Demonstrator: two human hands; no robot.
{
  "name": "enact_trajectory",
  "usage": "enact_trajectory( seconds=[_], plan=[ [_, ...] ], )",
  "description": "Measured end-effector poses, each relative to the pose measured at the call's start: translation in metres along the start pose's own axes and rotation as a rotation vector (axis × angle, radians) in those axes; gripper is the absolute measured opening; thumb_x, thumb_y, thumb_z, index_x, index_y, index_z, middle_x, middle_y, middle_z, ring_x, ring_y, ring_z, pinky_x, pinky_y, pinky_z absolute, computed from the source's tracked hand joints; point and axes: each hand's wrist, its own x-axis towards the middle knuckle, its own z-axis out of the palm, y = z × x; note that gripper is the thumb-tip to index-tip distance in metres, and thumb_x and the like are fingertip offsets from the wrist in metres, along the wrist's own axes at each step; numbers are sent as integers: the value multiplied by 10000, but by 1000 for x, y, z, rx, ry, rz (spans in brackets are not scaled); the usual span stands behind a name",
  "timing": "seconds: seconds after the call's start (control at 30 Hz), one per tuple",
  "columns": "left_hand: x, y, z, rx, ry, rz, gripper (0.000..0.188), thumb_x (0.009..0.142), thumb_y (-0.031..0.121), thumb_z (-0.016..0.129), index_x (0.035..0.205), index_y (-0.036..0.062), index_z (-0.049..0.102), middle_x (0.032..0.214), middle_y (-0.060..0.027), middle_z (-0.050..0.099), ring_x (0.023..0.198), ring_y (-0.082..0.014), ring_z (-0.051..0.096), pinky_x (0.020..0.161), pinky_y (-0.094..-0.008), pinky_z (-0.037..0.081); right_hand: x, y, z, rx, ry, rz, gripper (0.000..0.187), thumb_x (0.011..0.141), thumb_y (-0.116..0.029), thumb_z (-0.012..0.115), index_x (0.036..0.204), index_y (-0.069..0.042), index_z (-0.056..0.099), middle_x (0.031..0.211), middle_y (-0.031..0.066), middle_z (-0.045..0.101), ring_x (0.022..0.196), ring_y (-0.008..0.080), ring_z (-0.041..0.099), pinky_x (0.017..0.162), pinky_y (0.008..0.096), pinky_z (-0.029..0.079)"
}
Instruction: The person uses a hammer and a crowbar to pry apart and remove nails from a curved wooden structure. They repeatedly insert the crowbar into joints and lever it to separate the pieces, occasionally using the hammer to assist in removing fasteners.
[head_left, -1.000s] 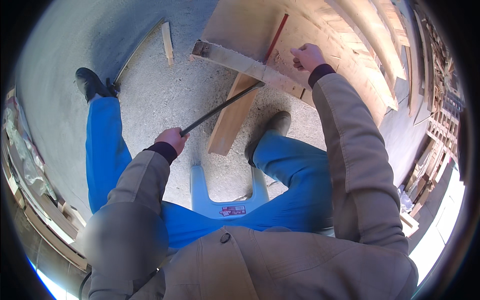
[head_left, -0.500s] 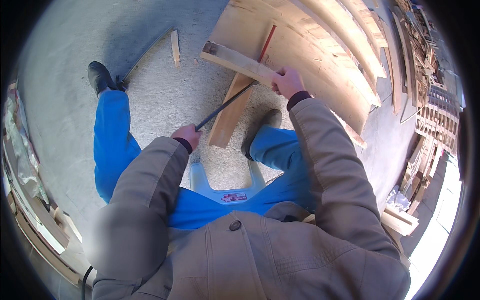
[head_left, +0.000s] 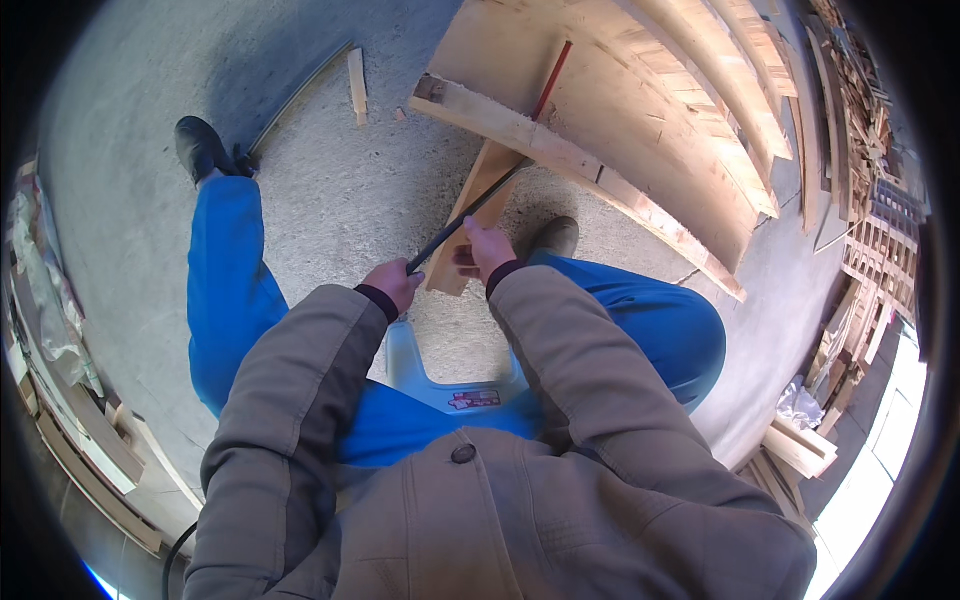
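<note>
My left hand (head_left: 396, 284) is closed round the near end of a long dark pry bar (head_left: 445, 234). Just right of it, my right hand (head_left: 487, 250) is beside the bar, thumb and fingers apart, the thumb close to or touching the shaft. The bar slants away to the edge of a long wooden board (head_left: 560, 152), where its far tip is hidden. That board lies along the near side of a large wooden panel assembly (head_left: 640, 130). Beneath the bar, a short plank (head_left: 488, 190) lies on the concrete.
Beyond the board, a red rod (head_left: 553, 80) lies against the panel; whether it joins the bar I cannot tell. A pale blue stool (head_left: 405, 362) is under me. A wood strip (head_left: 357, 85) lies ahead. Scrap wood (head_left: 840, 120) is piled right; planks (head_left: 90, 440) lie left.
My right hand has come off the long board and moved down and left to the bar. My left hand stays on the bar, shifted slightly right. My right knee has swung outward.
</note>
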Motion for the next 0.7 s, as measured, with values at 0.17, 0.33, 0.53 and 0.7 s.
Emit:
enact_trajectory(
  seconds=[0.17, 0.33, 0.53, 0.7],
  plan=[
    [-3, 6, 27, -47, -46, -26, 417, 948, 375, 613, 982, -40, 620, 879, -295, 665, 887, -469, 655, 793, -527, 503, 9, 17, 24, 468, -52, -56, 314, 1056, -343, 453, 1005, -38, 508, 838, 149, 635, 758, 275, 655, 710, 463, 578],
    [1, 7, 42, -93, -18, -86, 421, 947, 369, 611, 983, -50, 614, 866, -304, 659, 887, -474, 650, 790, -533, 496, 17, 19, 27, 372, 38, -72, 282, 1056, -292, 443, 1001, -22, 503, 813, 146, 625, 703, 272, 649, 681, 441, 596],
    [-1, 15, 35, -95, -92, -73, 427, 944, 380, 628, 957, -45, 599, 843, -292, 650, 872, -463, 645, 778, -525, 479, 13, 13, 26, 310, 85, -59, 271, 1040, -278, 454, 996, -14, 498, 798, 148, 626, 665, 279, 663, 627, 431, 607],
    [-24, 54, 1, -214, -216, -177, 384, 944, 346, 643, 955, -34, 590, 730, -179, 624, 643, -320, 666, 569, -435, 524, -11, -8, 22, 277, 69, -71, 263, 1020, -263, 453, 960, -10, 489, 771, 162, 619, 626, 288, 655, 604, 437, 603]
  ],
)
